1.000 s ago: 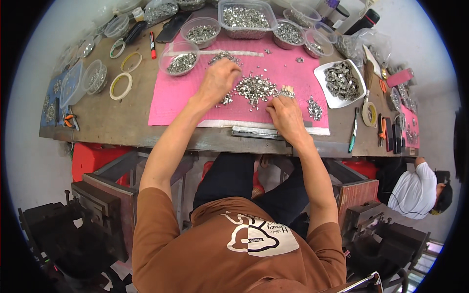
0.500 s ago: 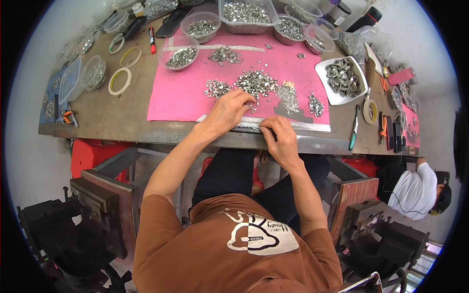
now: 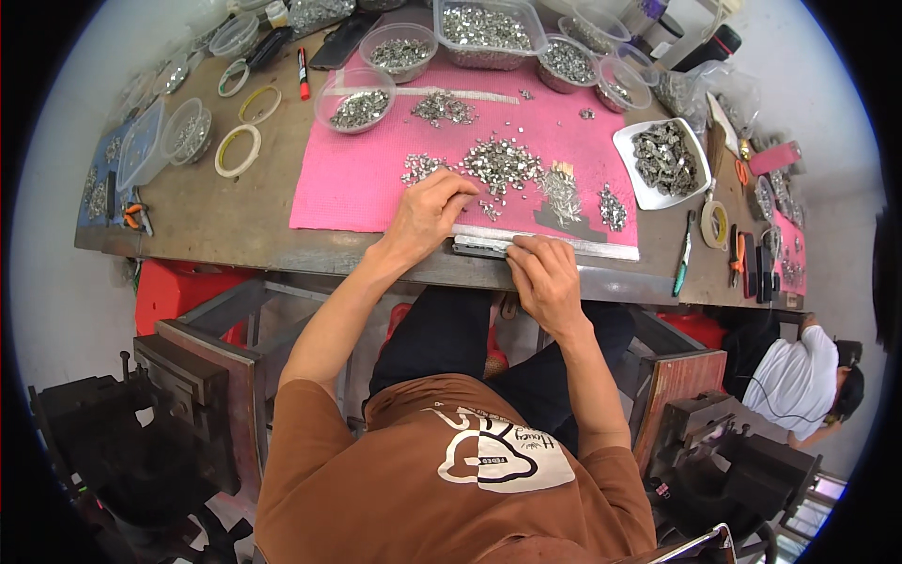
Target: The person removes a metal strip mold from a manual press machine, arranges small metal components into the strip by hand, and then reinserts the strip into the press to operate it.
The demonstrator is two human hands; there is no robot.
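Two bare hands meet at a narrow metal bar (image 3: pixel 477 246) lying along the front edge of a pink textured mat (image 3: pixel 348 188). The left hand (image 3: pixel 427 209) hangs just left of the bar, thumb and forefinger drawn together; whether they pinch a piece, I cannot tell. The right hand (image 3: pixel 548 277) has its fingers bent over the bar's right end, touching it; how firmly they grip is hidden. Beyond them sits the central heap of small silvery metal chips (image 3: pixel 503 164).

Lettering and an outlined bear are printed on the brown T-shirt (image 3: pixel 395 489); any marking on the red marker (image 3: pixel 303 75) is too small to read.

Pink surface shows between the heaps, widest toward the mat's left edge. Its right edge runs beside the white square dish (image 3: pixel 646 193).
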